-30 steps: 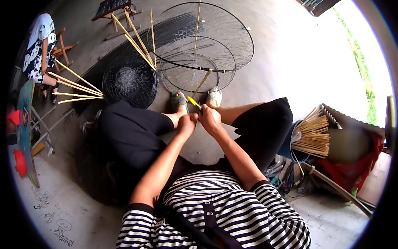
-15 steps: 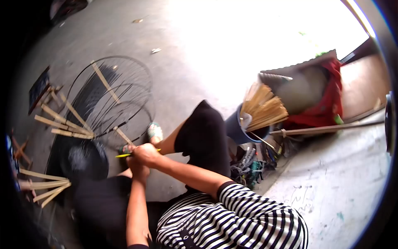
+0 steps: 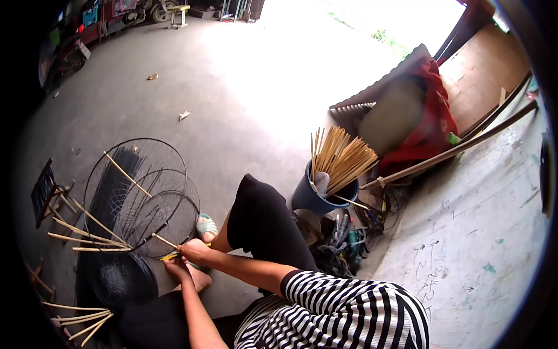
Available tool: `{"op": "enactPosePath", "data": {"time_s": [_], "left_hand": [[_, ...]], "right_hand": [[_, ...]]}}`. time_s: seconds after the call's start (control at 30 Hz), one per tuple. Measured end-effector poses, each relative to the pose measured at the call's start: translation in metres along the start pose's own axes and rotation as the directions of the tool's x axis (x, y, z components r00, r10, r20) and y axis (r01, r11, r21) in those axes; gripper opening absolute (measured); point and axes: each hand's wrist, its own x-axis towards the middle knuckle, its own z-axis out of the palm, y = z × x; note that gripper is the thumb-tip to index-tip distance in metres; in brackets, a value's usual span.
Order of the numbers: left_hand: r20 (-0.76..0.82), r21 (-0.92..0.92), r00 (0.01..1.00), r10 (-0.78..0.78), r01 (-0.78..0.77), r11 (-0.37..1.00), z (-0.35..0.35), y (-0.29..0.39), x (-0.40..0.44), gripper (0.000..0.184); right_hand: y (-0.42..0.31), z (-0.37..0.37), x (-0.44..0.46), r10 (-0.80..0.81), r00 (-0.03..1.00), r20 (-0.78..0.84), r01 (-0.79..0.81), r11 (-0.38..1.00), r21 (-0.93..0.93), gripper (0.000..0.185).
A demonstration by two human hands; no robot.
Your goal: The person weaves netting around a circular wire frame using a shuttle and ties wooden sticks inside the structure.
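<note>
Grey concrete floor (image 3: 232, 128) spreads wide from the person's feet to a glaring opening at its far edge. Toward the floor's left edge stands a round, black-hooped mesh cage (image 3: 142, 203), one pale wooden strut (image 3: 165, 241) reaching almost to the right hand (image 3: 195, 250). That hand grips a slim yellow tool (image 3: 169, 256), whose end juts out above the left hand (image 3: 176, 268). The left fingers curl; whether they hold anything cannot be told. Beside the right knee, a round blue bucket (image 3: 308, 196) carries thin tan sticks (image 3: 344, 158).
</note>
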Motion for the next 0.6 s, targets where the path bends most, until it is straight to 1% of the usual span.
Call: {"op": "enactPosePath", "data": {"time_s": [0.03,0.07,0.13,0.17,0.23,0.27,0.3,0.33,0.37,0.4,0.43,0.47,0.5,0.53,0.57,0.6], "left_hand": [[-0.016,0.078,1.0,0.022,-0.02,0.997,0.0,0.0,0.001,0.026],[-0.03,0.149,0.998,-0.048,0.052,0.988,0.002,0.01,0.0,0.025],[0.034,-0.115,0.973,-0.226,0.229,0.967,0.005,0.01,0.004,0.027],[0.065,-0.057,0.961,-0.268,0.272,0.961,0.008,0.013,0.006,0.029],[0.106,0.072,0.926,-0.364,0.357,0.931,0.006,0.02,0.005,0.034],[0.213,0.075,0.907,-0.364,0.356,0.932,0.004,0.013,0.009,0.041],[0.236,0.25,0.866,-0.441,0.384,0.889,0.005,0.006,0.015,0.038],[0.3,0.367,0.875,-0.38,0.262,0.893,0.006,0.038,0.007,0.039],[0.458,0.385,0.888,0.045,-0.244,0.89,-0.001,0.002,0.019,0.043],[0.521,0.43,0.841,0.146,-0.407,0.806,-0.009,-0.004,0.024,0.038],[0.545,0.45,0.823,0.157,-0.446,0.774,-0.007,0.004,0.024,0.033],[0.553,0.463,0.819,0.154,-0.456,0.76,-0.007,0.006,0.025,0.027],[0.553,0.463,0.821,0.143,-0.446,0.766,-0.01,0.004,0.027,0.022],[0.541,0.449,0.832,0.124,-0.411,0.793,-0.013,0.0,0.027,0.017],[0.52,0.415,0.849,0.099,-0.352,0.839,-0.015,-0.007,0.027,0.013],[0.481,0.349,0.864,-0.151,-0.03,0.937,-0.019,-0.03,0.034,0.011]], "right_hand": [[0.0,-0.002,-0.002,0.01,1.0,-0.007,-0.01,1.0,-0.019,0.017],[-0.001,-0.004,-0.003,0.012,1.0,-0.004,-0.012,1.0,0.005,0.015],[-0.003,-0.01,-0.002,0.009,1.0,0.001,-0.009,0.992,0.124,0.015],[-0.003,-0.011,-0.003,0.023,0.999,0.022,-0.026,0.991,0.13,0.015],[0.001,-0.014,-0.004,0.088,0.994,0.069,-0.094,0.992,0.085,0.014],[0.007,-0.003,-0.003,0.121,0.988,0.099,-0.128,0.989,0.071,0.014],[0.027,0.015,0.004,0.057,0.995,0.084,-0.048,0.993,-0.109,0.014],[0.018,0.014,0.002,0.206,0.971,0.124,-0.146,0.916,-0.374,0.022],[0.033,0.026,-0.004,0.065,0.966,0.249,0.122,0.735,-0.667,0.039],[0.052,0.048,-0.005,-0.072,0.911,0.405,0.394,0.436,-0.809,0.058],[0.071,0.071,0.003,-0.037,0.89,0.455,0.376,0.625,-0.684,0.04],[0.096,0.104,0.001,-0.063,0.93,0.363,0.333,0.564,-0.756,0.022],[0.088,0.093,-0.004,-0.109,0.983,0.145,0.179,0.727,-0.663,0.02],[0.078,0.08,-0.01,-0.152,0.984,-0.093,0.093,0.884,-0.459,0.02],[0.069,0.067,-0.015,-0.184,0.931,-0.314,0.113,0.966,-0.231,0.021],[0.067,0.07,-0.013,-0.253,0.95,-0.181,0.158,0.894,-0.42,0.019]]}}
